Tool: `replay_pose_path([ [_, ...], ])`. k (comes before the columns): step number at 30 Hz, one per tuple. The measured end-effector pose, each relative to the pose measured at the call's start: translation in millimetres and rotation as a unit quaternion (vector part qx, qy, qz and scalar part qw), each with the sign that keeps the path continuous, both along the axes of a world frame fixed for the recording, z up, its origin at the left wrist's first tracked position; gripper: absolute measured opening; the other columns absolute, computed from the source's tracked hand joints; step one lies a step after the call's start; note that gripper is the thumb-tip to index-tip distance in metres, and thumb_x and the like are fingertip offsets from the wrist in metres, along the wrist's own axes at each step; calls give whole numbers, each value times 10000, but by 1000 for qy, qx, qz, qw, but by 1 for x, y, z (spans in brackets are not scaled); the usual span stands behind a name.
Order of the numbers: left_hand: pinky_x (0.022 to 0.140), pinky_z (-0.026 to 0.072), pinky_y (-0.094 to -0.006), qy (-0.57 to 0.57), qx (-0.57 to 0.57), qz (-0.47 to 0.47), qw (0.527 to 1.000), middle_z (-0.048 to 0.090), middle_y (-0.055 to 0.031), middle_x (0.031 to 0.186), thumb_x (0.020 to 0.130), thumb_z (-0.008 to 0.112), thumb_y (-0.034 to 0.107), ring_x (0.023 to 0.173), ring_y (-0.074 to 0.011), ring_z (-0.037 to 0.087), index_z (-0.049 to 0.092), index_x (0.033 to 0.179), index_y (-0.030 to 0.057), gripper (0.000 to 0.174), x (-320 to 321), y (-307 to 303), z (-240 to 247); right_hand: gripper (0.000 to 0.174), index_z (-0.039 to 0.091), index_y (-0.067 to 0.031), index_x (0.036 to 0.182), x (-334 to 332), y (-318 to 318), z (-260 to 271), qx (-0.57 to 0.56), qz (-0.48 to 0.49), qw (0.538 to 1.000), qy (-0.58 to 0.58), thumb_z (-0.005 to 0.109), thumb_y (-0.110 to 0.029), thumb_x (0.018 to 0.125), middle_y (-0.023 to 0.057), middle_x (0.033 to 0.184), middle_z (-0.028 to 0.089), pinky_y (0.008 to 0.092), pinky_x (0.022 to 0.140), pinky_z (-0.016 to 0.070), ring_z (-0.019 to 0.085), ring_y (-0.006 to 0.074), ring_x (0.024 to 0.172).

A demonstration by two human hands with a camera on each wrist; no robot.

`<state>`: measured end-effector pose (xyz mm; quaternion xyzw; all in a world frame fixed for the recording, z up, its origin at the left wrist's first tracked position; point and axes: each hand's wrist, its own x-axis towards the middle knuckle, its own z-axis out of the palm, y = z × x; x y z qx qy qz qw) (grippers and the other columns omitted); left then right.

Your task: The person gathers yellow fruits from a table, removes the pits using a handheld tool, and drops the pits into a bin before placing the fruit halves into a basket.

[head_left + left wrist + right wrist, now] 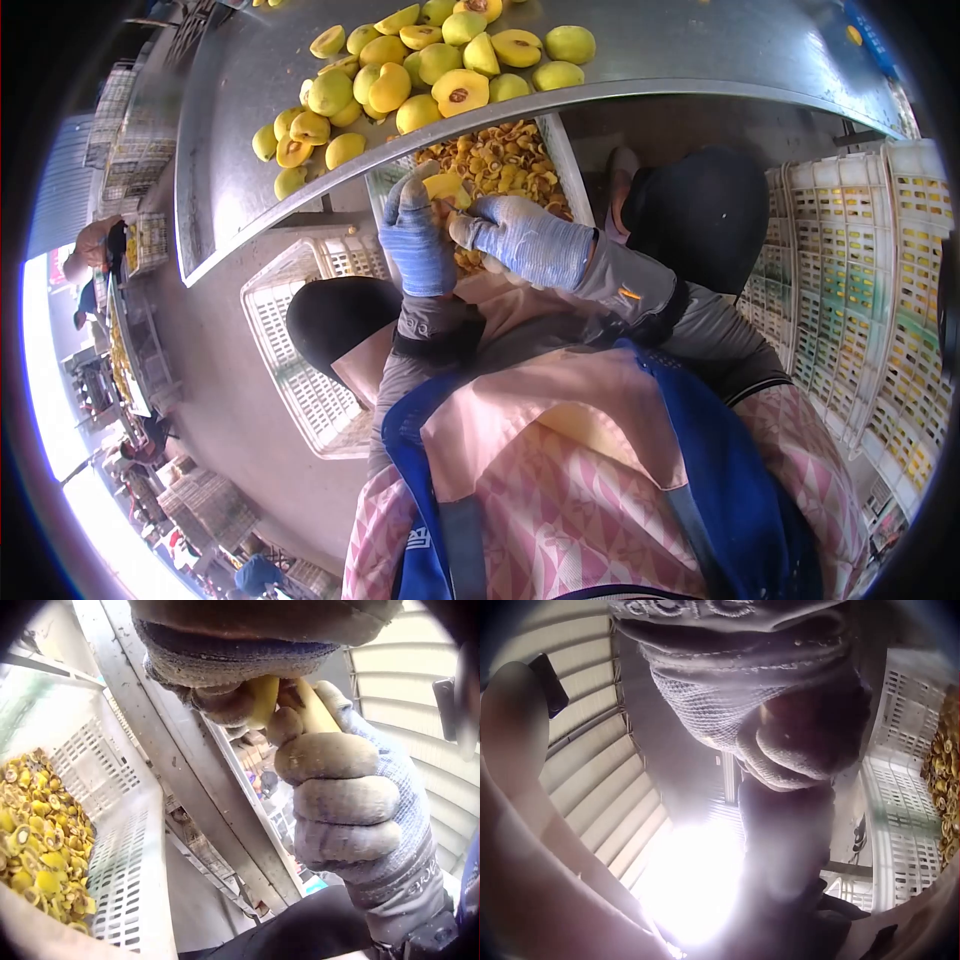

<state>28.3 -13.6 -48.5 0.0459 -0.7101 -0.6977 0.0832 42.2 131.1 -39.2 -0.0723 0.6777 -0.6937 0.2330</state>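
Both hands wear blue-and-grey knit gloves and meet over the crate below the table edge. Fingers of the left hand (pixel 415 240) are curled round a yellow peach (pixel 445 187), seen in the head view. The right hand (pixel 530 240) comes in from the side, its thumb and fingertips at the same fruit. In the left wrist view, yellow flesh (pixel 319 716) shows on both sides of a brown middle, between the left hand (pixel 240 667) above and the curled fingers of the right hand (pixel 345 799). Backlight darkens the right hand (pixel 780 735) in the right wrist view, where the peach is hidden.
Whole and halved peaches (pixel 385 90) lie on the steel table (pixel 690 60). Below its edge, a crate (pixel 570 165) holds many cut yellow-brown pieces (pixel 500 160). A white crate (pixel 290 370) stands by the left knee. Filled crates (pixel 830 290) are stacked on the right.
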Motion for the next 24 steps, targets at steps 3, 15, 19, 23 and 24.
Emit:
replay_pose_path([
  [3, 791, 520, -299, 14, 3, -3, 1000, 683, -102, 1017, 1004, 517, 490, 907, -156, 639, 657, 1153, -37, 565, 0, 0, 0, 321, 623, -61, 963, -2, 13, 19, -100, 65, 972, -204, 595, -379, 992, 4, 635, 552, 263, 431, 396, 504, 115, 483],
  [15, 765, 566, -372, -88, 354, 57, 930, 666, -87, 1039, 951, 557, 563, 863, -184, 657, 587, 1205, 26, 594, -10, -2, -27, 368, 615, -75, 949, -4, 22, 42, -256, 43, 914, -312, 588, -439, 986, -44, 602, 467, 223, 370, 300, 413, 62, 427],
  [19, 560, 535, -316, -157, 283, 34, 946, 668, -94, 1033, 961, 496, 606, 789, -179, 649, 594, 1215, 72, 600, -3, -9, 7, 394, 640, -28, 1078, -7, 33, 31, -33, 9, 997, -76, 533, -401, 1018, 22, 631, 578, 243, 477, 436, 597, 144, 541],
  [23, 478, 446, -274, -112, 209, -26, 971, 688, -143, 974, 978, 394, 631, 692, -208, 631, 584, 1242, 70, 648, 6, -40, 27, 361, 614, -14, 1155, -1, 26, 3, 142, 0, 981, 134, 559, -331, 993, 260, 926, 678, 478, 768, 518, 662, 423, 884],
  [24, 491, 461, -273, -93, 172, 17, 980, 691, -151, 989, 1002, 399, 564, 656, -200, 624, 582, 1251, 69, 584, 8, -51, 35, 361, 614, -14, 1155, 0, 24, -1, 141, -1, 981, 136, 559, -331, 993, 260, 926, 678, 478, 768, 518, 662, 423, 884],
])
